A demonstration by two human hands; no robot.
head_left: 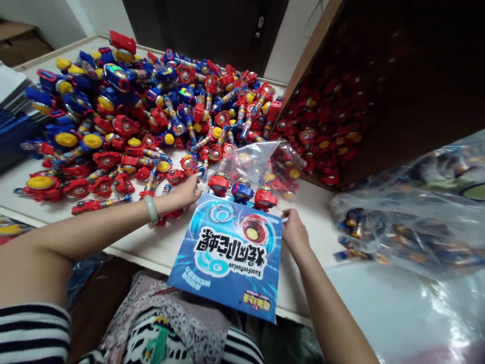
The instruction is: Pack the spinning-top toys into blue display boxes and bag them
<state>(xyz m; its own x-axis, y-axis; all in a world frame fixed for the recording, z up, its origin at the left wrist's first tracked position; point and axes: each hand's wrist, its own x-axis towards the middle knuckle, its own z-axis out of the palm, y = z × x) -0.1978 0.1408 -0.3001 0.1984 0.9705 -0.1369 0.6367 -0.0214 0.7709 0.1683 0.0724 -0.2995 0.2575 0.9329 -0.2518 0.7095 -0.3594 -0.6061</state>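
Blue printed card (231,255) lies flat on the white table (151,247), its near end hanging over the table edge toward the person's lap, and both hands pinch it at its far corners. At the far left corner, the left hand (185,194), with a pale green bangle (151,209) on its wrist, closes its fingers on the card's edge; at the far right corner, the right hand (293,230) does the same. Between the two grips, just beyond the card's far edge, three toy tops stand in a row: a red one (219,184), a blue one (242,191) and another red one (265,198). Just past them lies a clear plastic bag (261,162) with more toys inside. Farther off, beyond the left hand, a big heap of red, blue and yellow toy launchers (144,106) covers the table, and beyond the right hand an open cardboard box (359,86) holds red toys.
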